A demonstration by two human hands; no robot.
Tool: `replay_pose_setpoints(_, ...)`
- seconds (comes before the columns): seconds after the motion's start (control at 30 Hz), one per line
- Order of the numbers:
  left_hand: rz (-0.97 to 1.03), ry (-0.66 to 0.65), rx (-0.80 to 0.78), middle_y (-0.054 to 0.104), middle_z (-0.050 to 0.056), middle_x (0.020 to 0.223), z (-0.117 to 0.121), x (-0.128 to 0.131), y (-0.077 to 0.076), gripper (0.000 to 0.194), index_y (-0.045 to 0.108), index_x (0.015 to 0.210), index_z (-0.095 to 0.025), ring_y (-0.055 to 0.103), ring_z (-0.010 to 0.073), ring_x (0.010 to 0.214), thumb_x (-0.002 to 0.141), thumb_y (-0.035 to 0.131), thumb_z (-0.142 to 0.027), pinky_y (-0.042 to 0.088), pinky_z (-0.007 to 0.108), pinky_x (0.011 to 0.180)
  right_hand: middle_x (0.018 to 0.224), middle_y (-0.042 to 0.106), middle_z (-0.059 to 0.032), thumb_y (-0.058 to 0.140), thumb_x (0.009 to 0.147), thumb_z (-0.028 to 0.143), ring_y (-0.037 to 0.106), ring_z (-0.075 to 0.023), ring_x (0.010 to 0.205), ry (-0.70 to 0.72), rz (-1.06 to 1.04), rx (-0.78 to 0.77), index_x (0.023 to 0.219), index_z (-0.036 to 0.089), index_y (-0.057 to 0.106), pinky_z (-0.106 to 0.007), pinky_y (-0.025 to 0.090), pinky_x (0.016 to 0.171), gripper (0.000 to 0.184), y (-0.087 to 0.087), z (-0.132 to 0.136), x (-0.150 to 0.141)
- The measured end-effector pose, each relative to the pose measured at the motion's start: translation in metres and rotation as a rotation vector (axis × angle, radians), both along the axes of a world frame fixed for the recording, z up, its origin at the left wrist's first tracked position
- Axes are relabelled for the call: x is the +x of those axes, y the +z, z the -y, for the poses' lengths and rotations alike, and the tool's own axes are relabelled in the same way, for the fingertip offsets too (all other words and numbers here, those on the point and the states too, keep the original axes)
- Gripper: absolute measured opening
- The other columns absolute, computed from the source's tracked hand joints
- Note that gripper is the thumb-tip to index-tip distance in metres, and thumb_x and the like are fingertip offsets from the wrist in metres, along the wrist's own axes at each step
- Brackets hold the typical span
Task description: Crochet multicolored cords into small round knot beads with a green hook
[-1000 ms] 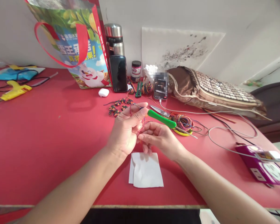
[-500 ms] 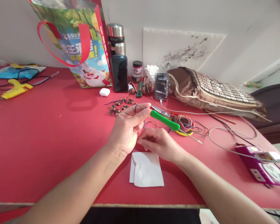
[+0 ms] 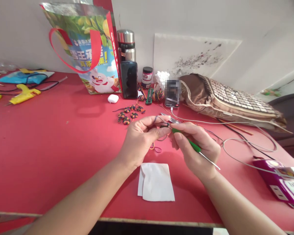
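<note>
My left hand (image 3: 139,138) is closed in a pinch on thin multicoloured thread (image 3: 156,148), which loops down between my two hands. My right hand (image 3: 194,147) is wrapped round a green-handled crochet hook (image 3: 193,147); its metal end sticks out below the palm and its tip meets the thread at my left fingertips. Both hands hover above the red table (image 3: 51,140), just beyond a white piece of paper (image 3: 155,181). Several small multicoloured crocheted pieces (image 3: 128,114) lie further back.
At the back stand a printed shopping bag (image 3: 88,58), a steel flask (image 3: 126,44), a black phone (image 3: 129,80), a small jar (image 3: 147,76) and a second phone (image 3: 172,93). A brown beaded bag (image 3: 225,99), white cable (image 3: 247,143), purple power strip (image 3: 281,182) lie right; yellow glue gun (image 3: 23,94) left.
My right hand has taken the green-handled hook, which stuck out from my left hand's pinch before, and risen level with my left hand. The view shifted slightly.
</note>
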State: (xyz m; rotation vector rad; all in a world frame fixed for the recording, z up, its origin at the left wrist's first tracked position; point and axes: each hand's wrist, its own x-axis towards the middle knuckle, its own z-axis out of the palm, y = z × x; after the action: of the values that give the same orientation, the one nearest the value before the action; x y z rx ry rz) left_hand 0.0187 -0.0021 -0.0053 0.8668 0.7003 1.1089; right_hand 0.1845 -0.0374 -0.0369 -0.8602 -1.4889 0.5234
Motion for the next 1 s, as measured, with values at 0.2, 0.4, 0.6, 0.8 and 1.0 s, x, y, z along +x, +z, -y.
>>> replay_pose_setpoints(0.2,-0.107,0.003,0.036,0.08,0.002,0.09,-0.002,-0.005,0.0,0.03,0.089,0.098,-0.023,0.069,0.0139,0.078,0.069,0.097,-0.018,0.058,0.024,0.068,0.08,0.079,-0.0017,0.082,0.099,0.029,0.064,-0.0103,0.054,0.157,-0.385,-0.216,0.107,0.027,0.087,-0.023,0.052,0.047,0.01,0.001,-0.008,-0.003)
replay_pose_setpoints(0.4,-0.103,-0.006,0.034,0.08,0.002,0.088,-0.001,-0.005,0.005,0.03,0.089,0.1,-0.022,0.071,0.015,0.083,0.071,0.095,-0.014,0.06,0.025,0.075,0.064,0.073,0.0011,0.093,0.085,0.046,0.048,-0.0075,0.044,0.271,-0.603,-0.5,0.089,0.026,0.086,-0.022,0.041,0.042,0.021,0.006,-0.017,0.001)
replay_pose_setpoints(0.6,-0.082,-0.029,0.056,0.082,0.004,0.088,-0.001,-0.005,0.006,0.028,0.088,0.099,-0.02,0.076,0.0195,0.088,0.073,0.093,-0.013,0.058,0.029,0.078,0.061,0.066,0.004,0.085,0.09,0.052,0.037,-0.0074,0.042,0.299,-0.572,-0.568,0.09,0.026,0.08,-0.024,0.039,0.042,0.027,0.0,-0.023,0.005)
replay_pose_setpoints(0.8,-0.098,0.002,0.023,0.083,0.002,0.092,-0.001,-0.006,0.004,0.029,0.089,0.101,-0.023,0.074,0.0161,0.083,0.074,0.095,-0.015,0.06,0.025,0.071,0.063,0.067,0.004,0.087,0.089,0.048,0.037,-0.0066,0.043,0.298,-0.618,-0.555,0.092,0.026,0.081,-0.022,0.036,0.042,0.023,0.001,-0.022,0.003)
replay_pose_setpoints(1.0,-0.154,-0.018,0.028,0.083,0.003,0.09,-0.003,-0.007,0.002,0.03,0.09,0.104,-0.023,0.075,0.0161,0.081,0.075,0.096,-0.018,0.06,0.023,0.067,0.057,0.062,0.0043,0.089,0.087,0.05,0.038,-0.0059,0.041,0.309,-0.609,-0.56,0.083,0.022,0.08,-0.021,0.033,0.04,0.03,0.006,-0.021,0.007)
